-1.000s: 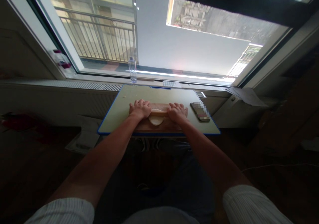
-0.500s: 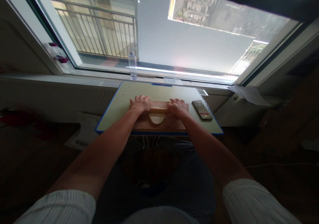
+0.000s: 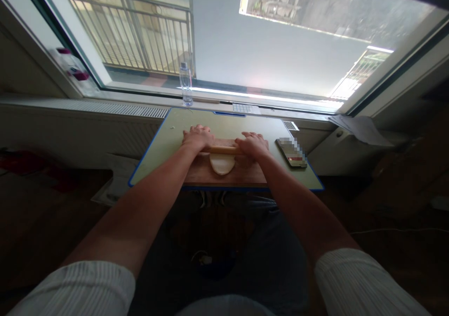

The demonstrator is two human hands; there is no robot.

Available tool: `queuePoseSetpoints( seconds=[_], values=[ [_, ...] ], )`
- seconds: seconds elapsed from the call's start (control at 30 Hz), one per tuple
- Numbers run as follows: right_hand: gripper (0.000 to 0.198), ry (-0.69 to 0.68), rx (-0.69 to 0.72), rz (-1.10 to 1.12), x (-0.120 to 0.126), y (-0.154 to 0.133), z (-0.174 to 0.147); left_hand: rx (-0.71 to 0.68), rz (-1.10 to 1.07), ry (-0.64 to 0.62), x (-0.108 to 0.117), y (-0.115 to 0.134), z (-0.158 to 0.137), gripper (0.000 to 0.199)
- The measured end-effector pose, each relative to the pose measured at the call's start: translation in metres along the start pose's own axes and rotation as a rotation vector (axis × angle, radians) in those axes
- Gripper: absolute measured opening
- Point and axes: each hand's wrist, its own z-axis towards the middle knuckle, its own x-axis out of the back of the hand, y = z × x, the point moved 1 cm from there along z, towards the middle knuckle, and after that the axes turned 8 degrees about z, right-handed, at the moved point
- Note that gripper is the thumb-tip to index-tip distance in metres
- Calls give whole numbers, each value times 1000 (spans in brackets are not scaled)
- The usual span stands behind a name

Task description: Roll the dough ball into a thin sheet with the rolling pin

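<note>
Rolling pin (image 3: 224,150): set crosswise over the wooden board, long axis running left to right, almost square to both forearms; bare in the middle, covered by a palm at either end.
Dough (image 3: 222,165): pale, flat and rounded, on the board to the near side of the pin; meeting the pin along the far edge, hidden from there onward.
Left hand (image 3: 197,137): palm down over the left end of the pin, fingers spread and pointing far, not visibly wrapped round.
Right hand (image 3: 253,143): palm down over the right end, fingers likewise spread toward the far side; under the palm, too dark to tell how firmly pressing.
Between the hands: the dough, roughly midway and slightly nearer the body than the knuckles; to the right of the left hand, to the left of the right, clearly closer to neither.
Wooden board (image 3: 199,174): beneath pin and dough, reaching close to the near edge of the table (image 3: 154,150).
Phone (image 3: 292,153): flat on the table, right of the right hand, near but apart.
</note>
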Motion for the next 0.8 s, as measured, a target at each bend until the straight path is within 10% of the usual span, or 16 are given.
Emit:
queuePoseSetpoints(
  seconds=[0.8],
  values=[
    [63,59,11,-4,0,-1,6,16,4,114,1,-1,4,52]
  ],
)
